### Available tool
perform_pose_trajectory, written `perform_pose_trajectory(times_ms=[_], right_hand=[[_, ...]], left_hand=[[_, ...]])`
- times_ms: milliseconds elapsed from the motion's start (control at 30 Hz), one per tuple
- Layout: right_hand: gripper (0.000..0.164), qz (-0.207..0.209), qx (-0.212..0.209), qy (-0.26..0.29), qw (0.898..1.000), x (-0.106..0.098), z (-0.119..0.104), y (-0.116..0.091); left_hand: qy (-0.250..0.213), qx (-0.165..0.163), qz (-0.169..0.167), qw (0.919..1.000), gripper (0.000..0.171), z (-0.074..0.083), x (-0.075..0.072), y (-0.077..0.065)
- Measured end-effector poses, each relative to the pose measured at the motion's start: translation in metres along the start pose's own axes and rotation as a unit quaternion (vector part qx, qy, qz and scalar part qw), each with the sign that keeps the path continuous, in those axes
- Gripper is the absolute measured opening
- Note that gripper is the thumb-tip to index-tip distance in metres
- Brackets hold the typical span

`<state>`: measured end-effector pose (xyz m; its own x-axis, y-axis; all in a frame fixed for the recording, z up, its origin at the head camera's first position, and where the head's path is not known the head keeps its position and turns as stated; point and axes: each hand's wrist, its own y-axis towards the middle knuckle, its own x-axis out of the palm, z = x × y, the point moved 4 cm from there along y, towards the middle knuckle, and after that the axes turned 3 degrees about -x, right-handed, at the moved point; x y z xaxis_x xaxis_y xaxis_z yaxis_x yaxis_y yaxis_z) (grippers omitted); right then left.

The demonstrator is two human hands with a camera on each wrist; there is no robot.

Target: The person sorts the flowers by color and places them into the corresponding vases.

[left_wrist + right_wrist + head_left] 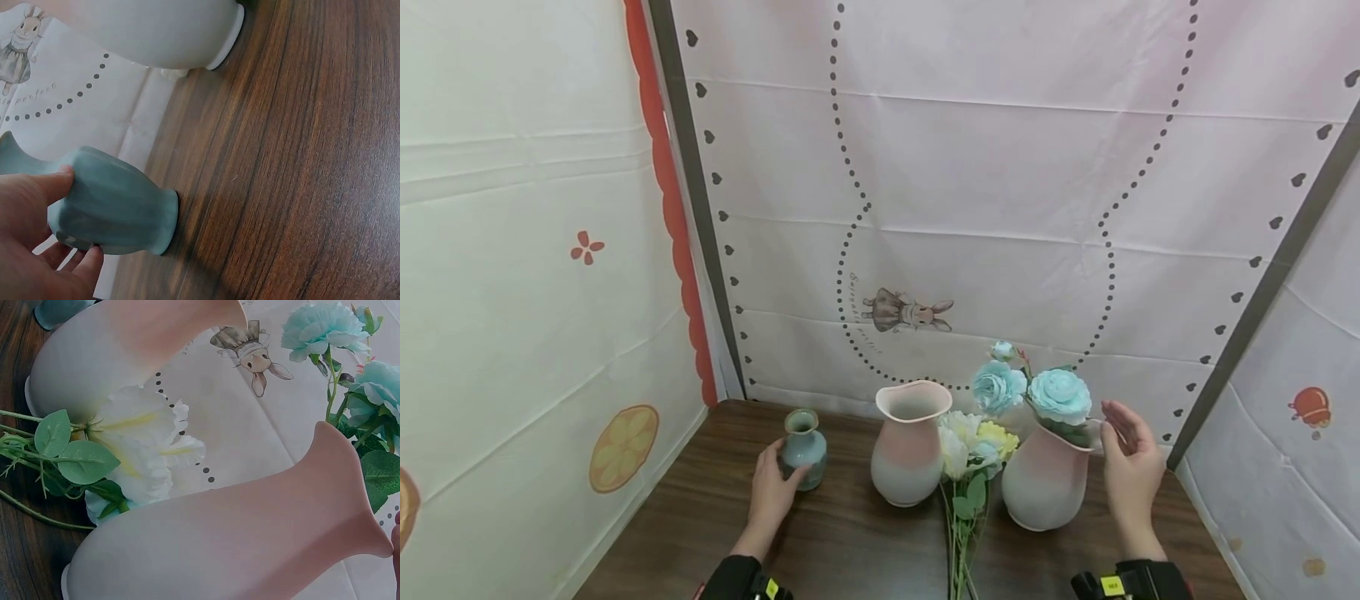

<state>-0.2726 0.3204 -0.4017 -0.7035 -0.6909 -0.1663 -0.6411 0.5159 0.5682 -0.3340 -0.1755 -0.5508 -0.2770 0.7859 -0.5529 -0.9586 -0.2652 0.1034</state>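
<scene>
My left hand point(773, 487) holds a small teal vase point(806, 454) around its body, with the thumb on one side and fingers on the other, as the left wrist view shows. The vase stands upright on the table's left part. My right hand point(1133, 471) is raised beside the rim of a pink-and-white vase point(1047, 487), its fingers loosely extended. In the right wrist view only a sliver of fingers point(396, 540) shows, right at the rim. Blue artificial flowers point(1060, 396) stand in that vase, their heads leaning over the rim.
Another pink-and-white vase point(907, 467) stands in the middle of the brown wooden table point(850, 542). Between the two larger vases lies a bunch of white, yellow and pale blue artificial flowers point(957, 450), stems toward me. Printed cloth walls point(985, 183) enclose the back and sides.
</scene>
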Motion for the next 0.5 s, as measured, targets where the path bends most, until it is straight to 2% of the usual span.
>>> perform_pose_trajectory(times_ms=[167, 500], right_hand=[[0.030, 0.010, 0.000, 0.014, 1.000, -0.002, 0.003, -0.003], [0.029, 0.084, 0.010, 0.054, 0.995, -0.010, 0.014, -0.017]], left_hand=[[0.000, -0.017, -0.002, 0.9999, 0.067, -0.001, -0.001, 0.003], [0.002, -0.021, -0.006, 0.9998, 0.068, 0.000, -0.001, 0.002]])
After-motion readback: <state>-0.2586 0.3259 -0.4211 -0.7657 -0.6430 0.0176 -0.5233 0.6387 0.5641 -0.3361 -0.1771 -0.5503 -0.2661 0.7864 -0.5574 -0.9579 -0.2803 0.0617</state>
